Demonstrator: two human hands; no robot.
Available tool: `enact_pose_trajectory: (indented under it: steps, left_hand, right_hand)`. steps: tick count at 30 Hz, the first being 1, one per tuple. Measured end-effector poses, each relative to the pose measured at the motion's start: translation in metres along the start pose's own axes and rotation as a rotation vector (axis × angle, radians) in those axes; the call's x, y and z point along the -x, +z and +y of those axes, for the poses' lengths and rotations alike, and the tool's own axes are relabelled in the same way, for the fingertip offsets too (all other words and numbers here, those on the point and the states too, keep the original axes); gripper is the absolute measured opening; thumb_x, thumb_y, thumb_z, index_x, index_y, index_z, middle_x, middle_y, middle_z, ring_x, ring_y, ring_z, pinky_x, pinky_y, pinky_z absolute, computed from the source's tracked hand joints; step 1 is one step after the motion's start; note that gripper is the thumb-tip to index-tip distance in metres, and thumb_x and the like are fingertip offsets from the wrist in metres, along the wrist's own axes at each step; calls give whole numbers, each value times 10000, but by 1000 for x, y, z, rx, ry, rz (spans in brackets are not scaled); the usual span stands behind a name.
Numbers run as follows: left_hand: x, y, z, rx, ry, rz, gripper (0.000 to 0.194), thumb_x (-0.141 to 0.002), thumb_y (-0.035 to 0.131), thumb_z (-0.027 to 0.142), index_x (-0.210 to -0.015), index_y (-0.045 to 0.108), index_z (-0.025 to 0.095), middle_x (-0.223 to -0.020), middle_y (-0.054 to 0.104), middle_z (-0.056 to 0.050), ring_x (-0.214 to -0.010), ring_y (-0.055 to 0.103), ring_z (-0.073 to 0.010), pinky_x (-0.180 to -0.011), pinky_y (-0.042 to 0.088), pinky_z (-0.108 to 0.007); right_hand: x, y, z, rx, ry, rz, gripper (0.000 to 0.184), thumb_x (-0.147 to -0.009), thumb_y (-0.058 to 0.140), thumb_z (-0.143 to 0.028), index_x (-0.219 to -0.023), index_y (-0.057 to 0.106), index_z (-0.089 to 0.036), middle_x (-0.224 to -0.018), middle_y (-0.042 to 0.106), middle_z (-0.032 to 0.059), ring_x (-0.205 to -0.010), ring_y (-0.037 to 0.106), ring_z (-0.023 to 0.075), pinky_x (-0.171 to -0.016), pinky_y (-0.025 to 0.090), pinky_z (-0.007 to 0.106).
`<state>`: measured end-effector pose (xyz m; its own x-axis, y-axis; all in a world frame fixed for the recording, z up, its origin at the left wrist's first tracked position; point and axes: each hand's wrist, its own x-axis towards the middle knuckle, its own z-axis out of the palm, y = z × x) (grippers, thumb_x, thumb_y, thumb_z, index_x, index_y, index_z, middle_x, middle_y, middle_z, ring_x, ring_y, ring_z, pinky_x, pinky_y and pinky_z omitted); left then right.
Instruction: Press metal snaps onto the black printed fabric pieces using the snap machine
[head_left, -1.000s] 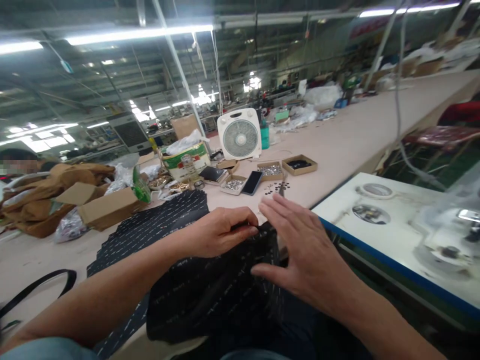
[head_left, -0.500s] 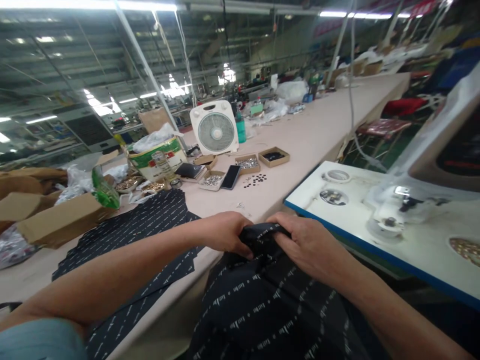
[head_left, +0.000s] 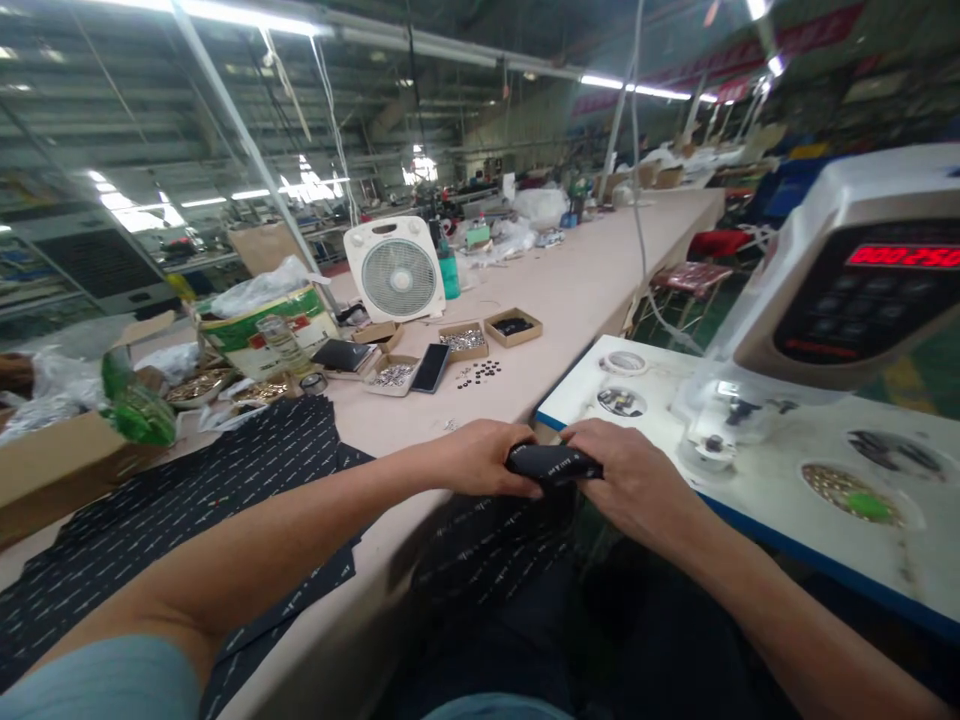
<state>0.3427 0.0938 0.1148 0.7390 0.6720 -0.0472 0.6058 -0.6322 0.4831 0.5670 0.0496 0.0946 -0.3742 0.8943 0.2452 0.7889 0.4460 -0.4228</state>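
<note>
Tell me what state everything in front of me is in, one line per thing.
Left hand: closed on the held cloth
Right hand: closed on the same cloth
Held cloth: folded over between both hands
Printed cloth pieces: spread flat
Machine display: lit red
Smartphone: screen dark
Box fan: upright; running or not, cannot tell
Cardboard box of dark pieces: open
Fluorescent light: lit
Teal bottle: upright

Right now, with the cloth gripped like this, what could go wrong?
Both the left hand and right hand grip the dark printed cloth, which hangs below them; a loose fold might catch on the corner of the white machine table nearby.

Small black pieces lie loose on the long table, so a sweep of cloth or arm could scatter them.
</note>
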Motion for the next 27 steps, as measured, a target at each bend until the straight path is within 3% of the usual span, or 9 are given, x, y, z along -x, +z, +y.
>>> enact_pose_trajectory:
  steps: [4,10,15,19,23,27]
  left_hand:
    - [-3,4,-7,354,-21,-118,378,-786,742,519,-907,646,174,-748,584,37,-711,535,-128,-635,380,-237]
    - [-5,20,-12,908,-237,-322,314,-795,731,460,-866,675,159,-684,614,29,-570,517,-90,-565,415,-219]
    - [-4,33,-9,1116,-322,-245,252,-796,733,377,-935,731,166,-827,730,-17,-649,630,-114,-697,527,-265]
    - [-5,41,-11,1105,-237,-186,258,-859,690,341,-1044,746,170,-981,754,-41,-831,669,-130,-885,521,-302]
    - [-10,47,-16,1134,-223,-172,253,-874,691,364,-1012,741,158,-927,746,-33,-799,653,-127,-855,515,-301]
    - [-15,52,-20,1265,-194,-146,357,-798,781,453,-976,742,146,-919,741,-41,-773,646,-120,-819,517,-279]
  right_hand:
    - [9,-9,0,-221,105,-187,186,-758,483,-155,-787,660,-207,-722,676,-13,-687,611,180,-620,417,276]
    - [21,-6,-1,-352,173,-231,200,-857,509,-272,-839,694,-197,-759,692,-11,-717,624,194,-617,438,282]
    - [26,2,-4,-345,172,-256,296,-840,692,-402,-1072,715,-219,-1002,768,20,-881,694,237,-777,506,326]
    - [26,10,-4,-195,175,-215,184,-811,715,-331,-956,715,-219,-932,771,23,-843,694,236,-777,497,333]
    - [23,14,1,-165,165,-181,77,-834,634,-263,-863,686,-215,-849,746,17,-786,678,215,-728,472,313]
    - [19,13,4,-212,193,-176,79,-832,598,-255,-853,663,-215,-842,738,5,-780,672,212,-717,459,308]
